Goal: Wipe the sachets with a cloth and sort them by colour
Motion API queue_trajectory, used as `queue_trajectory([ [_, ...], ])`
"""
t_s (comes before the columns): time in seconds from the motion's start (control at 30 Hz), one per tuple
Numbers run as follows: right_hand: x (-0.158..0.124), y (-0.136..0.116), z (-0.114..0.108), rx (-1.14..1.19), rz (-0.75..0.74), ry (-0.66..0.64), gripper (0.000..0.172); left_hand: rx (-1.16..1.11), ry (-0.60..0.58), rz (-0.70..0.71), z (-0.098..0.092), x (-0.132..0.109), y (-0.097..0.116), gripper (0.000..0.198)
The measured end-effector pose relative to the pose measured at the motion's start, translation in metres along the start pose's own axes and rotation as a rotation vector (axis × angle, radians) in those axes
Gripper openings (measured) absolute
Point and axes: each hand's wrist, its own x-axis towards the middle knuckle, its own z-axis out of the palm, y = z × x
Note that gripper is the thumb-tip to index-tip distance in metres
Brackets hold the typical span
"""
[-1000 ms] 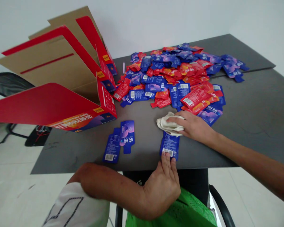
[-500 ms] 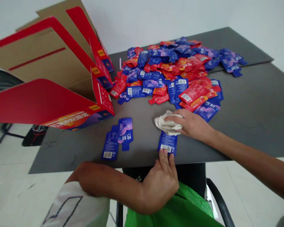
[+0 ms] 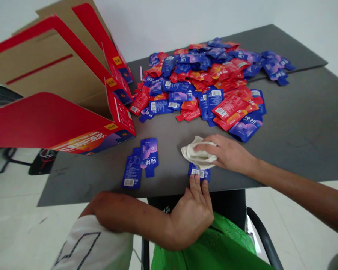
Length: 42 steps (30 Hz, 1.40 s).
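A blue packet (image 3: 199,172) with a barcode lies at the near edge of the dark table (image 3: 298,127). My left hand (image 3: 193,213) rests its fingertips on that packet's near end, fingers together and flat. My right hand (image 3: 228,153) presses a crumpled off-white cloth (image 3: 195,153) down on the far part of the same packet. Two more blue packets (image 3: 141,161) lie to the left, apart from both hands.
A big heap of red and blue packets (image 3: 208,78) covers the far middle of the table. An open red and brown cardboard box (image 3: 59,86) stands at the left. A green bag (image 3: 214,247) lies on my lap, on a black chair (image 3: 259,236).
My right hand has slid the cloth toward me over the packet, covering more of it. My left hand stays on the packet's near end. The view has tilted slightly.
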Motion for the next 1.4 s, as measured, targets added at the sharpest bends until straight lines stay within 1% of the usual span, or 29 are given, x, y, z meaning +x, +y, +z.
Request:
queue_trajectory([
  [0.07, 0.014, 0.026, -0.007, -0.087, 0.069, -0.003, 0.043, 0.018, -0.006, -0.003, 0.001, -0.001, 0.0, 0.045],
  [0.1, 0.019, 0.036, -0.013, -0.133, 0.103, -0.003, 0.043, 0.021, -0.01, -0.003, 0.001, -0.001, 0.0, 0.045],
  [0.17, 0.025, 0.039, -0.026, -0.2, 0.164, 0.036, 0.043, 0.019, -0.008, 0.004, 0.001, -0.002, 0.0, 0.046],
  [0.23, 0.022, 0.023, -0.035, -0.196, 0.181, 0.116, 0.045, 0.014, -0.013, 0.017, 0.001, -0.002, -0.001, 0.047],
  [0.3, 0.01, -0.004, -0.034, -0.121, 0.111, 0.148, 0.045, 0.001, -0.033, 0.036, 0.0, -0.001, -0.002, 0.047],
  [0.33, 0.003, -0.018, -0.03, -0.073, 0.041, 0.125, 0.043, -0.012, -0.051, 0.04, -0.001, 0.0, -0.003, 0.046],
  [0.37, -0.003, -0.028, -0.024, -0.037, -0.027, 0.073, 0.04, -0.029, -0.067, 0.041, -0.002, 0.0, -0.003, 0.044],
  [0.4, -0.008, -0.034, -0.017, -0.001, -0.072, 0.035, 0.038, -0.046, -0.076, 0.039, -0.003, 0.001, -0.004, 0.042],
  [0.43, -0.011, -0.035, -0.01, 0.017, -0.093, 0.003, 0.037, -0.058, -0.075, 0.034, -0.004, 0.001, -0.004, 0.041],
  [0.5, -0.009, -0.021, 0.001, 0.005, -0.054, -0.014, 0.039, -0.056, -0.053, 0.021, -0.004, 0.001, -0.005, 0.041],
  [0.57, 0.001, 0.007, 0.003, -0.066, 0.028, 0.0, 0.044, -0.038, -0.023, 0.01, -0.003, 0.0, -0.004, 0.044],
  [0.63, 0.016, 0.035, -0.004, -0.16, 0.08, 0.0, 0.044, -0.031, -0.017, 0.005, -0.002, -0.001, -0.004, 0.045],
  [0.67, 0.022, 0.044, -0.011, -0.206, 0.102, 0.006, 0.043, -0.032, -0.019, 0.007, -0.001, -0.002, -0.004, 0.045],
  [0.7, 0.026, 0.048, -0.018, -0.243, 0.128, 0.023, 0.043, -0.034, -0.021, 0.012, 0.0, -0.002, -0.004, 0.045],
  [0.73, 0.029, 0.047, -0.025, -0.261, 0.154, 0.053, 0.044, -0.034, -0.018, 0.016, 0.0, -0.002, -0.004, 0.045],
  [0.8, 0.025, 0.03, -0.035, -0.22, 0.174, 0.134, 0.046, -0.035, -0.006, 0.021, 0.0, -0.002, -0.004, 0.045],
  [0.83, 0.02, 0.016, -0.036, -0.17, 0.153, 0.159, 0.048, -0.039, -0.003, 0.022, 0.0, -0.002, -0.004, 0.045],
  [0.87, 0.014, 0.001, -0.035, -0.111, 0.101, 0.167, 0.048, -0.046, -0.006, 0.024, -0.001, -0.001, -0.004, 0.045],
  [0.93, -0.001, -0.026, -0.025, -0.027, -0.031, 0.075, 0.045, -0.071, -0.032, 0.023, -0.002, -0.001, -0.004, 0.042],
  [0.97, -0.007, -0.035, -0.018, 0.014, -0.077, 0.036, 0.042, -0.084, -0.046, 0.024, -0.003, -0.001, -0.004, 0.04],
  [1.0, -0.01, -0.038, -0.011, 0.041, -0.098, 0.003, 0.04, -0.092, -0.055, 0.024, -0.003, -0.001, -0.005, 0.039],
  [1.03, -0.012, -0.035, -0.004, 0.058, -0.095, -0.009, 0.039, -0.092, -0.055, 0.025, -0.004, -0.001, -0.005, 0.039],
  [1.07, -0.01, -0.027, 0.001, 0.061, -0.073, -0.01, 0.04, -0.085, -0.046, 0.024, -0.004, -0.001, -0.005, 0.04],
  [1.13, 0.0, 0.001, 0.003, 0.009, 0.006, 0.004, 0.042, -0.06, -0.023, 0.024, -0.003, -0.001, -0.005, 0.043],
  [1.2, 0.014, 0.031, -0.004, -0.097, 0.081, 0.004, 0.043, -0.038, -0.01, 0.02, -0.002, -0.002, -0.005, 0.044],
  [1.27, 0.026, 0.047, -0.018, -0.207, 0.144, 0.014, 0.043, -0.033, -0.012, 0.02, -0.001, -0.002, -0.005, 0.045],
  [1.3, 0.029, 0.047, -0.025, -0.232, 0.172, 0.047, 0.044, -0.033, -0.015, 0.023, -0.001, -0.002, -0.005, 0.045],
  [1.33, 0.028, 0.04, -0.03, -0.229, 0.187, 0.087, 0.046, -0.034, -0.021, 0.026, -0.001, -0.002, -0.005, 0.046],
  [1.4, 0.02, 0.014, -0.033, -0.145, 0.157, 0.153, 0.05, -0.041, -0.039, 0.034, -0.003, -0.001, -0.005, 0.047],
])
